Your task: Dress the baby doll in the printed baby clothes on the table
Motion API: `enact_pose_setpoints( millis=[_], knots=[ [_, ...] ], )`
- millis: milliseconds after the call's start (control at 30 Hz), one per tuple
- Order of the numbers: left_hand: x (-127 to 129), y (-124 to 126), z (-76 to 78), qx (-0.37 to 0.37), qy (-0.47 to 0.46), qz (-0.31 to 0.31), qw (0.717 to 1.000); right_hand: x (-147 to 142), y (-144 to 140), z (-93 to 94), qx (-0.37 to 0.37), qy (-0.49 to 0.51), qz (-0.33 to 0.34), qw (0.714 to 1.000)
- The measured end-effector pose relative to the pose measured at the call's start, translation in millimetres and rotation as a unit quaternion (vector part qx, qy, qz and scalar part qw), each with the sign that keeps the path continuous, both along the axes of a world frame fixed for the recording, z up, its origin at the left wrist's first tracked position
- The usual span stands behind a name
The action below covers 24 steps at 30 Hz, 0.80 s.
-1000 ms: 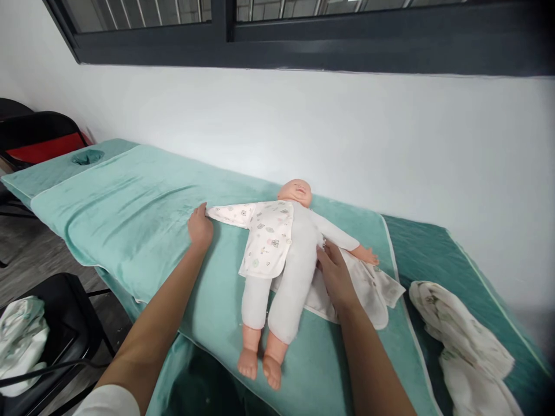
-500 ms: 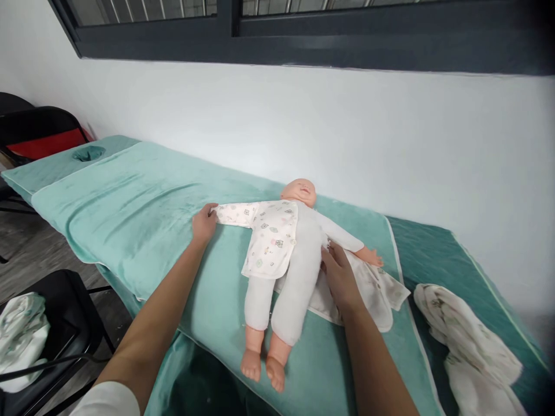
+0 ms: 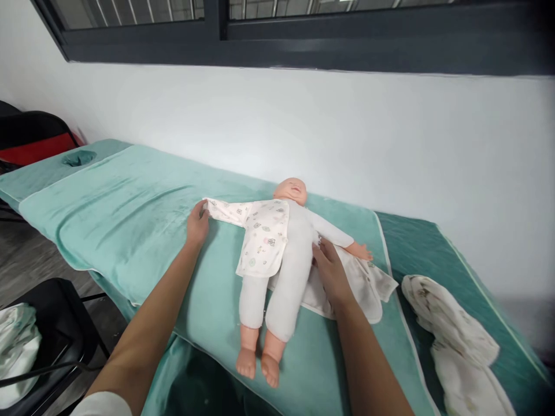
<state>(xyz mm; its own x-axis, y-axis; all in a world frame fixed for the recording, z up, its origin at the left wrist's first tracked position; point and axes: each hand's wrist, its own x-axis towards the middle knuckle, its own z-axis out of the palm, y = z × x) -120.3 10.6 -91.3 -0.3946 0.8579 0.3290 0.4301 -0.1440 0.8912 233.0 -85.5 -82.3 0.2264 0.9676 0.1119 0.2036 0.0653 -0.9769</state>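
A baby doll [image 3: 299, 260] in a white bodysuit lies on its back, head toward the wall. The printed baby shirt [image 3: 264, 237] covers one side of its chest, with the sleeve over the arm on the left. My left hand [image 3: 198, 222] pinches the cuff end of that sleeve and draws it out straight. At the doll's other side, my right hand [image 3: 329, 268] has its fingers curled in against the torso; what they grip is hidden. The shirt's other half [image 3: 359, 283] lies spread flat under and beside the doll's bare-handed arm.
A green-covered massage bed [image 3: 143, 202] runs along the white wall, with a face hole at its far left. A crumpled white cloth [image 3: 455, 335] lies at the right. A black chair [image 3: 65, 323] holds another cloth [image 3: 17, 346] at the lower left.
The view has shifted slightly, so everything sits a little further left. My left hand has raised the sleeve end slightly. My right hand stays at the doll's side.
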Motion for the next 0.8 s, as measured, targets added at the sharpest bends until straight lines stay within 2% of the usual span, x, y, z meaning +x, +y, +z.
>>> enact_pose_setpoints(
  millis=[200, 333, 433, 500, 567, 633, 733, 800],
  knots=[
    [-2.1, -6.6, 2.8, 0.012, 0.023, 0.049, 0.998, 6.6, 0.9, 8.5, -0.035, -0.025, -0.031, 0.999],
    [16.8, -16.5, 15.0, 0.006, 0.087, 0.028, 0.996, 37.4, 11.3, 18.0, -0.001, -0.045, -0.092, 0.995],
    [55.6, -27.1, 36.0, -0.001, 0.138, -0.036, 0.990, 75.5, 14.0, 24.1, 0.023, -0.137, -0.184, 0.973],
    [89.0, -32.7, 55.1, -0.014, 0.162, -0.114, 0.980, 100.0, 10.2, 24.3, -0.024, -0.238, -0.210, 0.948],
    [122.0, -35.1, 76.2, -0.049, 0.190, -0.219, 0.956, 117.2, 4.1, 21.4, -0.105, -0.323, -0.202, 0.919],
    [151.5, -34.6, 96.1, -0.062, 0.238, -0.281, 0.928, 124.3, -1.0, 17.4, -0.165, -0.369, -0.183, 0.896],
    [192.1, -31.1, 118.5, -0.038, 0.322, -0.304, 0.896, 120.5, -2.8, 14.2, -0.182, -0.376, -0.146, 0.897],
    [221.8, -28.8, 125.8, -0.011, 0.374, -0.316, 0.872, 115.6, -1.4, 14.6, -0.174, -0.360, -0.129, 0.907]
  ],
)
